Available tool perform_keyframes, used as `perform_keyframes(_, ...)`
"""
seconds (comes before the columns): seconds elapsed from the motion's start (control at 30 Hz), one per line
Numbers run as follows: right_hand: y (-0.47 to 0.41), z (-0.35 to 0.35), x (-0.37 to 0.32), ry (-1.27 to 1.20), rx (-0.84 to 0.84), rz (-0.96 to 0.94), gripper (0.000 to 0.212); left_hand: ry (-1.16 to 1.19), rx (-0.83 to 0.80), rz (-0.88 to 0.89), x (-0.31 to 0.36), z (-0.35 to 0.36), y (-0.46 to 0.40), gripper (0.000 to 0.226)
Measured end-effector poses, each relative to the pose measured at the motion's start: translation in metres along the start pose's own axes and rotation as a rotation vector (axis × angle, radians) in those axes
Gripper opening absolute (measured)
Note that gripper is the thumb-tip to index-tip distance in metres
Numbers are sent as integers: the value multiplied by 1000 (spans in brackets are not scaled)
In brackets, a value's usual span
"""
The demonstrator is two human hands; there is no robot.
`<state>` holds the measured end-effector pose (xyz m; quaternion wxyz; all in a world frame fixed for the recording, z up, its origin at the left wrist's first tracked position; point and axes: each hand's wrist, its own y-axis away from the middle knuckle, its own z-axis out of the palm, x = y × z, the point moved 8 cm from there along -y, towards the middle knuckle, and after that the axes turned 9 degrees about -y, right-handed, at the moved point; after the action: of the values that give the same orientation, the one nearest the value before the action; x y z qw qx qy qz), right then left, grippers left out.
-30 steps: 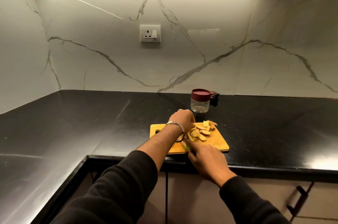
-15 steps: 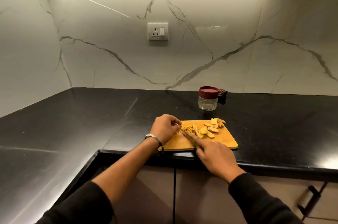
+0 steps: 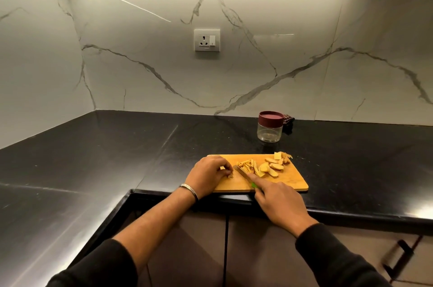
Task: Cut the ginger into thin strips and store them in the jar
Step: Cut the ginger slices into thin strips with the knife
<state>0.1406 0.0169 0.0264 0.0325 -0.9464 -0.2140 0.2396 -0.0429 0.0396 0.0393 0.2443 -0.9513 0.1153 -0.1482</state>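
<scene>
A wooden cutting board (image 3: 290, 181) lies at the front edge of the black counter. On it lie ginger slices (image 3: 273, 167) and a small heap of thin ginger strips (image 3: 246, 166). My right hand (image 3: 278, 202) grips a green-handled knife (image 3: 242, 173), index finger along the blade, whose tip points left toward the strips. My left hand (image 3: 208, 175) rests on the board's left end with curled fingers pinching a small ginger piece (image 3: 230, 176). A clear jar (image 3: 270, 129) with a maroon lid on stands behind the board.
A small dark object (image 3: 288, 122) sits behind the jar against the marble wall. A wall socket (image 3: 207, 40) is above. The black counter (image 3: 117, 150) runs left round a corner. Cabinet doors with a dark handle (image 3: 400, 256) are below.
My left hand has drawn back from over the ginger slices to the board's left end, uncovering a heap of strips. The knife blade now lies low on the board. The view has shifted.
</scene>
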Motion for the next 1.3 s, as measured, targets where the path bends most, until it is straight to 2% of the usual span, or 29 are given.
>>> perform_keyframes(0.17,2,1,-6,33,-17,-12,54,2,-65,162,10,-1,-2,12)
perform_keyframes(0.33,5,3,-11,21,-8,-21,54,29,-31,135,8,-3,-6,7)
perform_keyframes(0.5,9,9,-21,0,18,-48,55,-16,-15,187,10,-4,-8,9)
perform_keyframes(0.73,3,9,-25,-34,-12,-72,55,-121,-151,323,18,-2,-20,12)
perform_keyframes(0.9,-2,11,-33,-60,-19,-90,55,-183,-126,377,21,-5,-22,7)
perform_keyframes(1.3,-13,15,-38,-43,-41,-122,54,-229,-98,431,24,-7,-19,12)
